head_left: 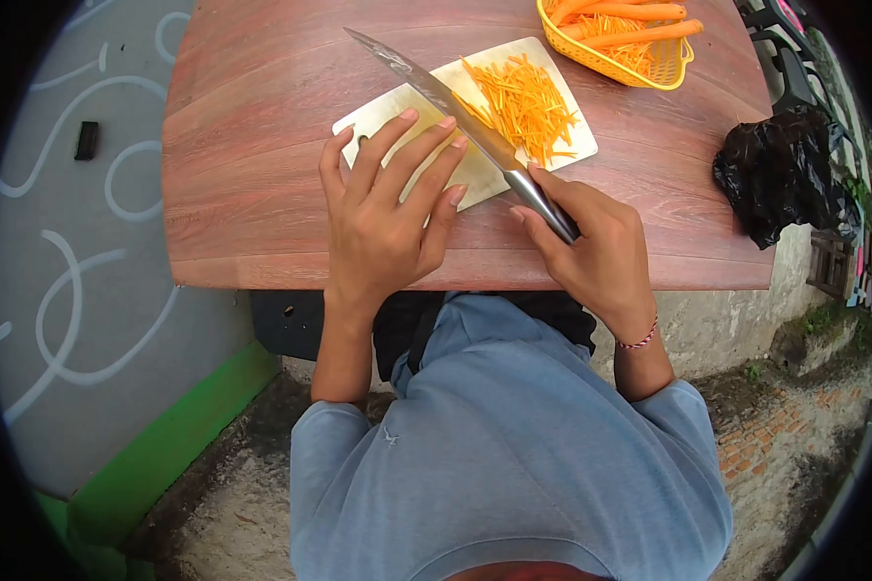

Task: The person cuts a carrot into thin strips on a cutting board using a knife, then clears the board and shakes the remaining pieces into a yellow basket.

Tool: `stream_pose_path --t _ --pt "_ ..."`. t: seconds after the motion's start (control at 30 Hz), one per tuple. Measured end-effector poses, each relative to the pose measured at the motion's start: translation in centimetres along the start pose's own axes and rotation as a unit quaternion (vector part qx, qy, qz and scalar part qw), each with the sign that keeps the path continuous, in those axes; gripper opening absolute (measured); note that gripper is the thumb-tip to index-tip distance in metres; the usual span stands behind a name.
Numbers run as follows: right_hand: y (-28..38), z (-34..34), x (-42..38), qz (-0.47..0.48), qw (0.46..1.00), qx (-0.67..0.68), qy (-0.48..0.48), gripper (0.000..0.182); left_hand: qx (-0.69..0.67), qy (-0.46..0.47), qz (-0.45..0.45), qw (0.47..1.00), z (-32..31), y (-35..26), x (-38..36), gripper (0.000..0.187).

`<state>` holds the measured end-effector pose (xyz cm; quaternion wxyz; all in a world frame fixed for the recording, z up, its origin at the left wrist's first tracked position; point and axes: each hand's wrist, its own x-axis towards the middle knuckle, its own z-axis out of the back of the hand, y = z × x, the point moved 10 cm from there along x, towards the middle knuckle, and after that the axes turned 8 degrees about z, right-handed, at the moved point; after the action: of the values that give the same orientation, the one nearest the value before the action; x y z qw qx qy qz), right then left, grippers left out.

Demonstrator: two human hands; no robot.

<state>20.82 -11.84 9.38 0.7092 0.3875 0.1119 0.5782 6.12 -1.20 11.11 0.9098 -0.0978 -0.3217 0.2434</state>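
Note:
My right hand (591, 232) is closed round the metal handle of a kitchen knife (436, 95), whose long blade slants up and left across a white cutting board (574, 85). A loose heap of carrot strips (525, 105) lies on the board, to the right of the blade. My left hand (386, 198) hovers over the board's left part with fingers spread, its fingertips close to the blade. It holds nothing.
A yellow plastic basket (670, 77) at the table's far right holds whole peeled carrots (644, 33) and more strips. A black plastic bag (780, 174) hangs at the right edge of the wooden table (252, 145). Dark chairs (790, 58) stand beyond it.

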Motion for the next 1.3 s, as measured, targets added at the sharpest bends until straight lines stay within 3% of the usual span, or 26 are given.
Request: stream_pose_path --t 0.13,0.4,0.53,0.63,0.73,0.8,1.0,1.3 --pt "0.8 0.9 -0.2 0.041 0.997 -0.068 0.005 0.043 0.051 0.035 -0.048 0.997 -1.6 -1.3 1.3 0.034" --pt "1.0 1.0 -0.7 0.094 0.989 -0.114 0.003 0.043 0.004 0.119 -0.108 0.987 -6.0 -2.0 3.7 0.049" --pt "0.6 0.5 -0.6 0.091 0.989 -0.112 0.014 0.043 0.010 0.127 -0.143 0.981 -6.7 -2.8 4.3 0.053" --pt "0.2 0.9 -0.5 0.067 0.994 -0.087 0.008 0.042 -0.030 0.052 -0.143 0.988 -3.1 -2.6 5.0 0.043" --pt "-0.9 1.0 -0.6 0.045 0.999 -0.013 -0.007 0.039 -0.045 -0.025 -0.072 0.996 1.0 1.1 4.3 0.030" --pt "-1.3 1.0 -0.6 0.038 0.998 0.037 -0.018 0.037 -0.081 -0.018 0.126 0.989 2.0 7.0 2.7 0.026" --pt "-1.7 -1.1 -0.8 0.006 0.997 0.080 0.023 0.037 -0.031 0.063 0.187 0.980 0.0 11.0 -1.8 0.027" --pt "-1.5 -2.5 -1.1 -0.022 0.995 0.081 0.054 0.038 -0.001 0.076 0.184 0.980 -0.4 10.5 -1.3 0.031"
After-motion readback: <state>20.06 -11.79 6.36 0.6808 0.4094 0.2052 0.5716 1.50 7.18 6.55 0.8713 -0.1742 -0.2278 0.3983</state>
